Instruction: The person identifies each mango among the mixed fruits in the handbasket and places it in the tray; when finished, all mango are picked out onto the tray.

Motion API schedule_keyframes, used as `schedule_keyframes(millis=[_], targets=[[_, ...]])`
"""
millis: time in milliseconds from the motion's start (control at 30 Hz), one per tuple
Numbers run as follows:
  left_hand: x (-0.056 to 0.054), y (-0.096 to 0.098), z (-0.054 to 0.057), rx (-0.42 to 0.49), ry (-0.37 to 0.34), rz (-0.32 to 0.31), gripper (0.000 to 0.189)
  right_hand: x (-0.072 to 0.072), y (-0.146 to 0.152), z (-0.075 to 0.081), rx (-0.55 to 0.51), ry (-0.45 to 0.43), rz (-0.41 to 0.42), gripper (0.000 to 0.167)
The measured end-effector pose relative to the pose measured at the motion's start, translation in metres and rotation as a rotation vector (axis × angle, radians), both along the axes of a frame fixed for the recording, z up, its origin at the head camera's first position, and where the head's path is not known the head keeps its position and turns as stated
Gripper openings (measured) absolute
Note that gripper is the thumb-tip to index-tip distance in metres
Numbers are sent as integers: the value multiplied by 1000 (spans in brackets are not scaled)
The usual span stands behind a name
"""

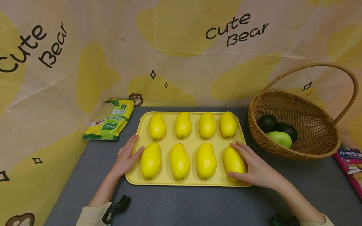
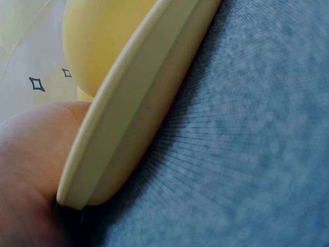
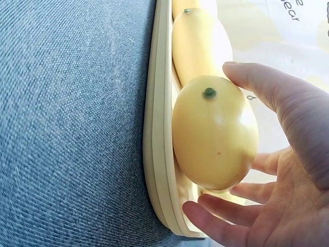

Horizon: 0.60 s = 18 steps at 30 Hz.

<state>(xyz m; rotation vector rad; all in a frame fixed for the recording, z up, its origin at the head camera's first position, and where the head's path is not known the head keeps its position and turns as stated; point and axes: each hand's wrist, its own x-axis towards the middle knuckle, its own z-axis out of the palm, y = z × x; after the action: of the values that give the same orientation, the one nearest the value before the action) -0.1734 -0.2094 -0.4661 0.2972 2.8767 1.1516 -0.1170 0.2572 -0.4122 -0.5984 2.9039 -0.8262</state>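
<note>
A yellow tray holds yellow mangoes in two rows, a far row and a near row. At the tray's left rim rests my left hand, its fingers fairly straight and its thumb reaching over the rim beside the front-left mango. In the left wrist view the fingertips are hidden. My right hand spans the front-right mango, holding it with the thumb on the near side and fingers around the far side. The right wrist view shows this mango with its stem end towards the camera.
A wicker basket with a tall handle stands at the right, holding a green fruit and two dark ones. A Knorr packet lies back left. A pink packet is at the right edge. Behind hangs a patterned cloth.
</note>
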Motion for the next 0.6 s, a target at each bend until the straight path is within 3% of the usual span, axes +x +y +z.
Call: schedule_keyframes(millis=[600], targets=[[1,1,2,1,-17,7,69,0,0,1,2,7,5,97]])
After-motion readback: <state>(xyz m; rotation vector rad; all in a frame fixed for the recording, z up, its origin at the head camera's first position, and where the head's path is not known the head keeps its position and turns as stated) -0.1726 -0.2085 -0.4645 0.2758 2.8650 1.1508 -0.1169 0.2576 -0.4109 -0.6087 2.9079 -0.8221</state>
